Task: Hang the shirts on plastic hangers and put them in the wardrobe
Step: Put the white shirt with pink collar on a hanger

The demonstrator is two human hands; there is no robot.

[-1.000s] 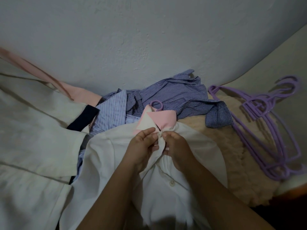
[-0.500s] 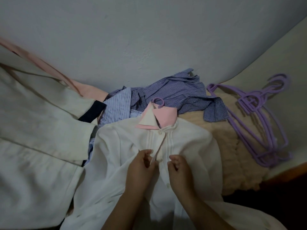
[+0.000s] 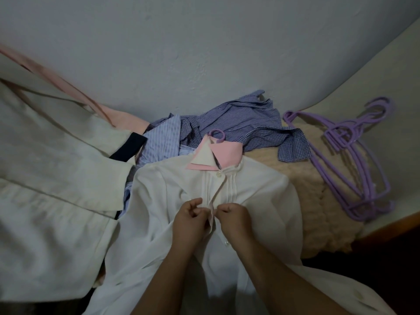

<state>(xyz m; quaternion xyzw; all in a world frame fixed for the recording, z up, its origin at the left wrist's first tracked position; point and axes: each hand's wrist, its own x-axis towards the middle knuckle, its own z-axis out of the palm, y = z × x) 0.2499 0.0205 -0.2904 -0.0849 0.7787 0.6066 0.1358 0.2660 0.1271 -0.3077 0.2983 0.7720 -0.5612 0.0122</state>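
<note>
to the far left of your grip lies a cream garment (image 3: 52, 178) with a dark cuff, spread flat, a pink strip of cloth showing beyond it; no hanger is visible in it, so count it as not yet hung. nearer, up and left of your hands, a blue striped shirt (image 3: 159, 142) is bunched loose. your left hand (image 3: 189, 220) pinches the left edge of the placket of the white shirt (image 3: 159, 201), fingers curled on the cloth. your right hand (image 3: 234, 218) pinches the facing edge, touching the left hand across the opening; whether a button sits between the fingertips cannot be told. one button is closed above your grip, under the pink collar (image 3: 218, 159), and another shows just below your right hand. the purple hook (image 3: 217, 135) of a hanger rises from that collar, so this shirt is already on its hanger and you appear to be fastening its front. beyond the collar, a blue checked shirt (image 3: 238, 126) lies crumpled against the wall, unhung. well to the right of your grip, a stack of spare purple hangers (image 3: 354, 164) rests on a fuzzy beige blanket (image 3: 318, 201). no wardrobe is in view. judged from this layout: one shirt nearly ready, at least two or three left to hang, and all still to be carried to the wardrobe.
</note>
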